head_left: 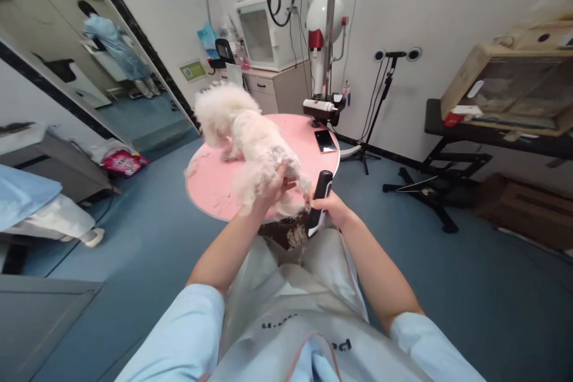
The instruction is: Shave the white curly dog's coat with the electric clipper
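Note:
A fluffy white dog (257,137) stands on a round pink grooming table (210,185), its head toward the far left and its rear toward me. My left hand (276,186) is closed around a hind leg at the dog's rear; fur hides part of the grip. In my right hand (335,208) is a black and white hair clipper (321,191), held upright beside that leg. The fingertips of this hand are close to the paw, and whether they touch it I cannot tell.
A phone (325,141) and a white bottle (319,105) are by the table's right edge, near a metal grooming arm (330,24) with hanging black loops. Loose fur lies on the tabletop. A light stand (380,101) is to the right. Another person's leg (58,215) shows at left.

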Demonstrator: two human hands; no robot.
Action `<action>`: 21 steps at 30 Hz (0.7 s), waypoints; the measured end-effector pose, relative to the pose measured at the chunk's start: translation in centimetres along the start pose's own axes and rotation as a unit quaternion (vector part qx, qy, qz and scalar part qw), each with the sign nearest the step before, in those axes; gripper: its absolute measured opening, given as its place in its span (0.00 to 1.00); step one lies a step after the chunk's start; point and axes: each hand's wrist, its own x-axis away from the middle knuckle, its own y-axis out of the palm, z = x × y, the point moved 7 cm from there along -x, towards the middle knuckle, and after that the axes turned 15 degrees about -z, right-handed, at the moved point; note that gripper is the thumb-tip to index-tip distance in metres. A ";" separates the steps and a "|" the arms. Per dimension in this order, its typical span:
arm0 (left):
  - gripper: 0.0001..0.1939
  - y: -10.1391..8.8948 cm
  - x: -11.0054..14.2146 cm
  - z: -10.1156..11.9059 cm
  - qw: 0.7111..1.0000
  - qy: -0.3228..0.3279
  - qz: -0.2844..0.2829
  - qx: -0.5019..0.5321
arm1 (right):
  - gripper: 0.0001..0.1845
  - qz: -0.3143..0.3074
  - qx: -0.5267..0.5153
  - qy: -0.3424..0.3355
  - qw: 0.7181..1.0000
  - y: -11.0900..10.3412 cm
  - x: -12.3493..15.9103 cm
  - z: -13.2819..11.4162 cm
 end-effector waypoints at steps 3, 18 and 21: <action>0.30 -2.9 3.0 -0.1 0.999 0.017 0.040 -0.026 | 0.11 -0.005 0.024 -0.015 1.000 0.1 0.6 -0.5; 0.13 -7.4 -0.8 1.9 0.972 0.179 0.118 0.094 | 0.14 0.007 0.045 0.002 0.999 0.6 0.5 0.3; 0.17 -7.0 -1.4 2.9 0.970 0.192 0.086 0.120 | 0.18 0.177 -0.016 -0.038 0.983 -3.2 1.3 1.4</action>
